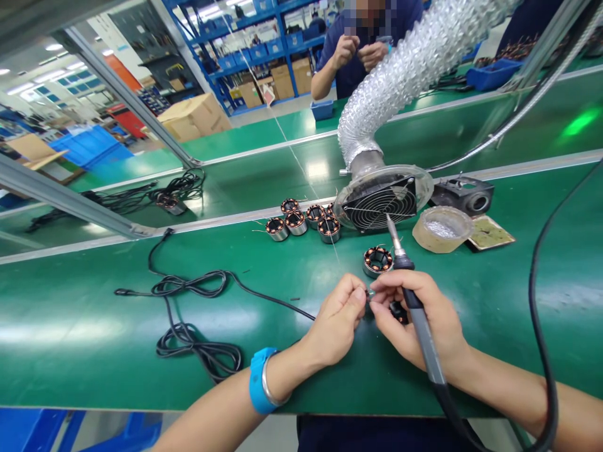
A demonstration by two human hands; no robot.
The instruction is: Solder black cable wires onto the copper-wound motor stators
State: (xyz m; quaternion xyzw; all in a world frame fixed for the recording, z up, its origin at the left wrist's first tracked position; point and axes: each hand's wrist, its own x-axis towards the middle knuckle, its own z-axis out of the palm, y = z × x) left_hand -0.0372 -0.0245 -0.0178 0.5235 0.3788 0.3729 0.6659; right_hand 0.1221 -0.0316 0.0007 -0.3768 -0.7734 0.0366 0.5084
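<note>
My left hand [340, 317] is closed, pinching the end of a black cable [276, 301] that runs in from the left. My right hand [431, 320] carries a soldering iron [421, 326], its tip pointing up and away from me. The thumb and fingertips of that hand meet the left fingertips at the cable's end; the small wires there are too tiny to make out. Just beyond the hands sits a copper-wound motor stator [377, 261]. A second dark stator [398, 312] is partly hidden behind my right fingers.
Several stators [296, 222] stand by the back rail. Beside them is a fume extractor fan [379, 204] on a silver duct [400, 81]. Right of it are a round tub [443, 230], a sponge tray [490, 233] and an iron holder [464, 194]. Coiled cables [193, 342] lie left. A co-worker [365, 50] sits opposite.
</note>
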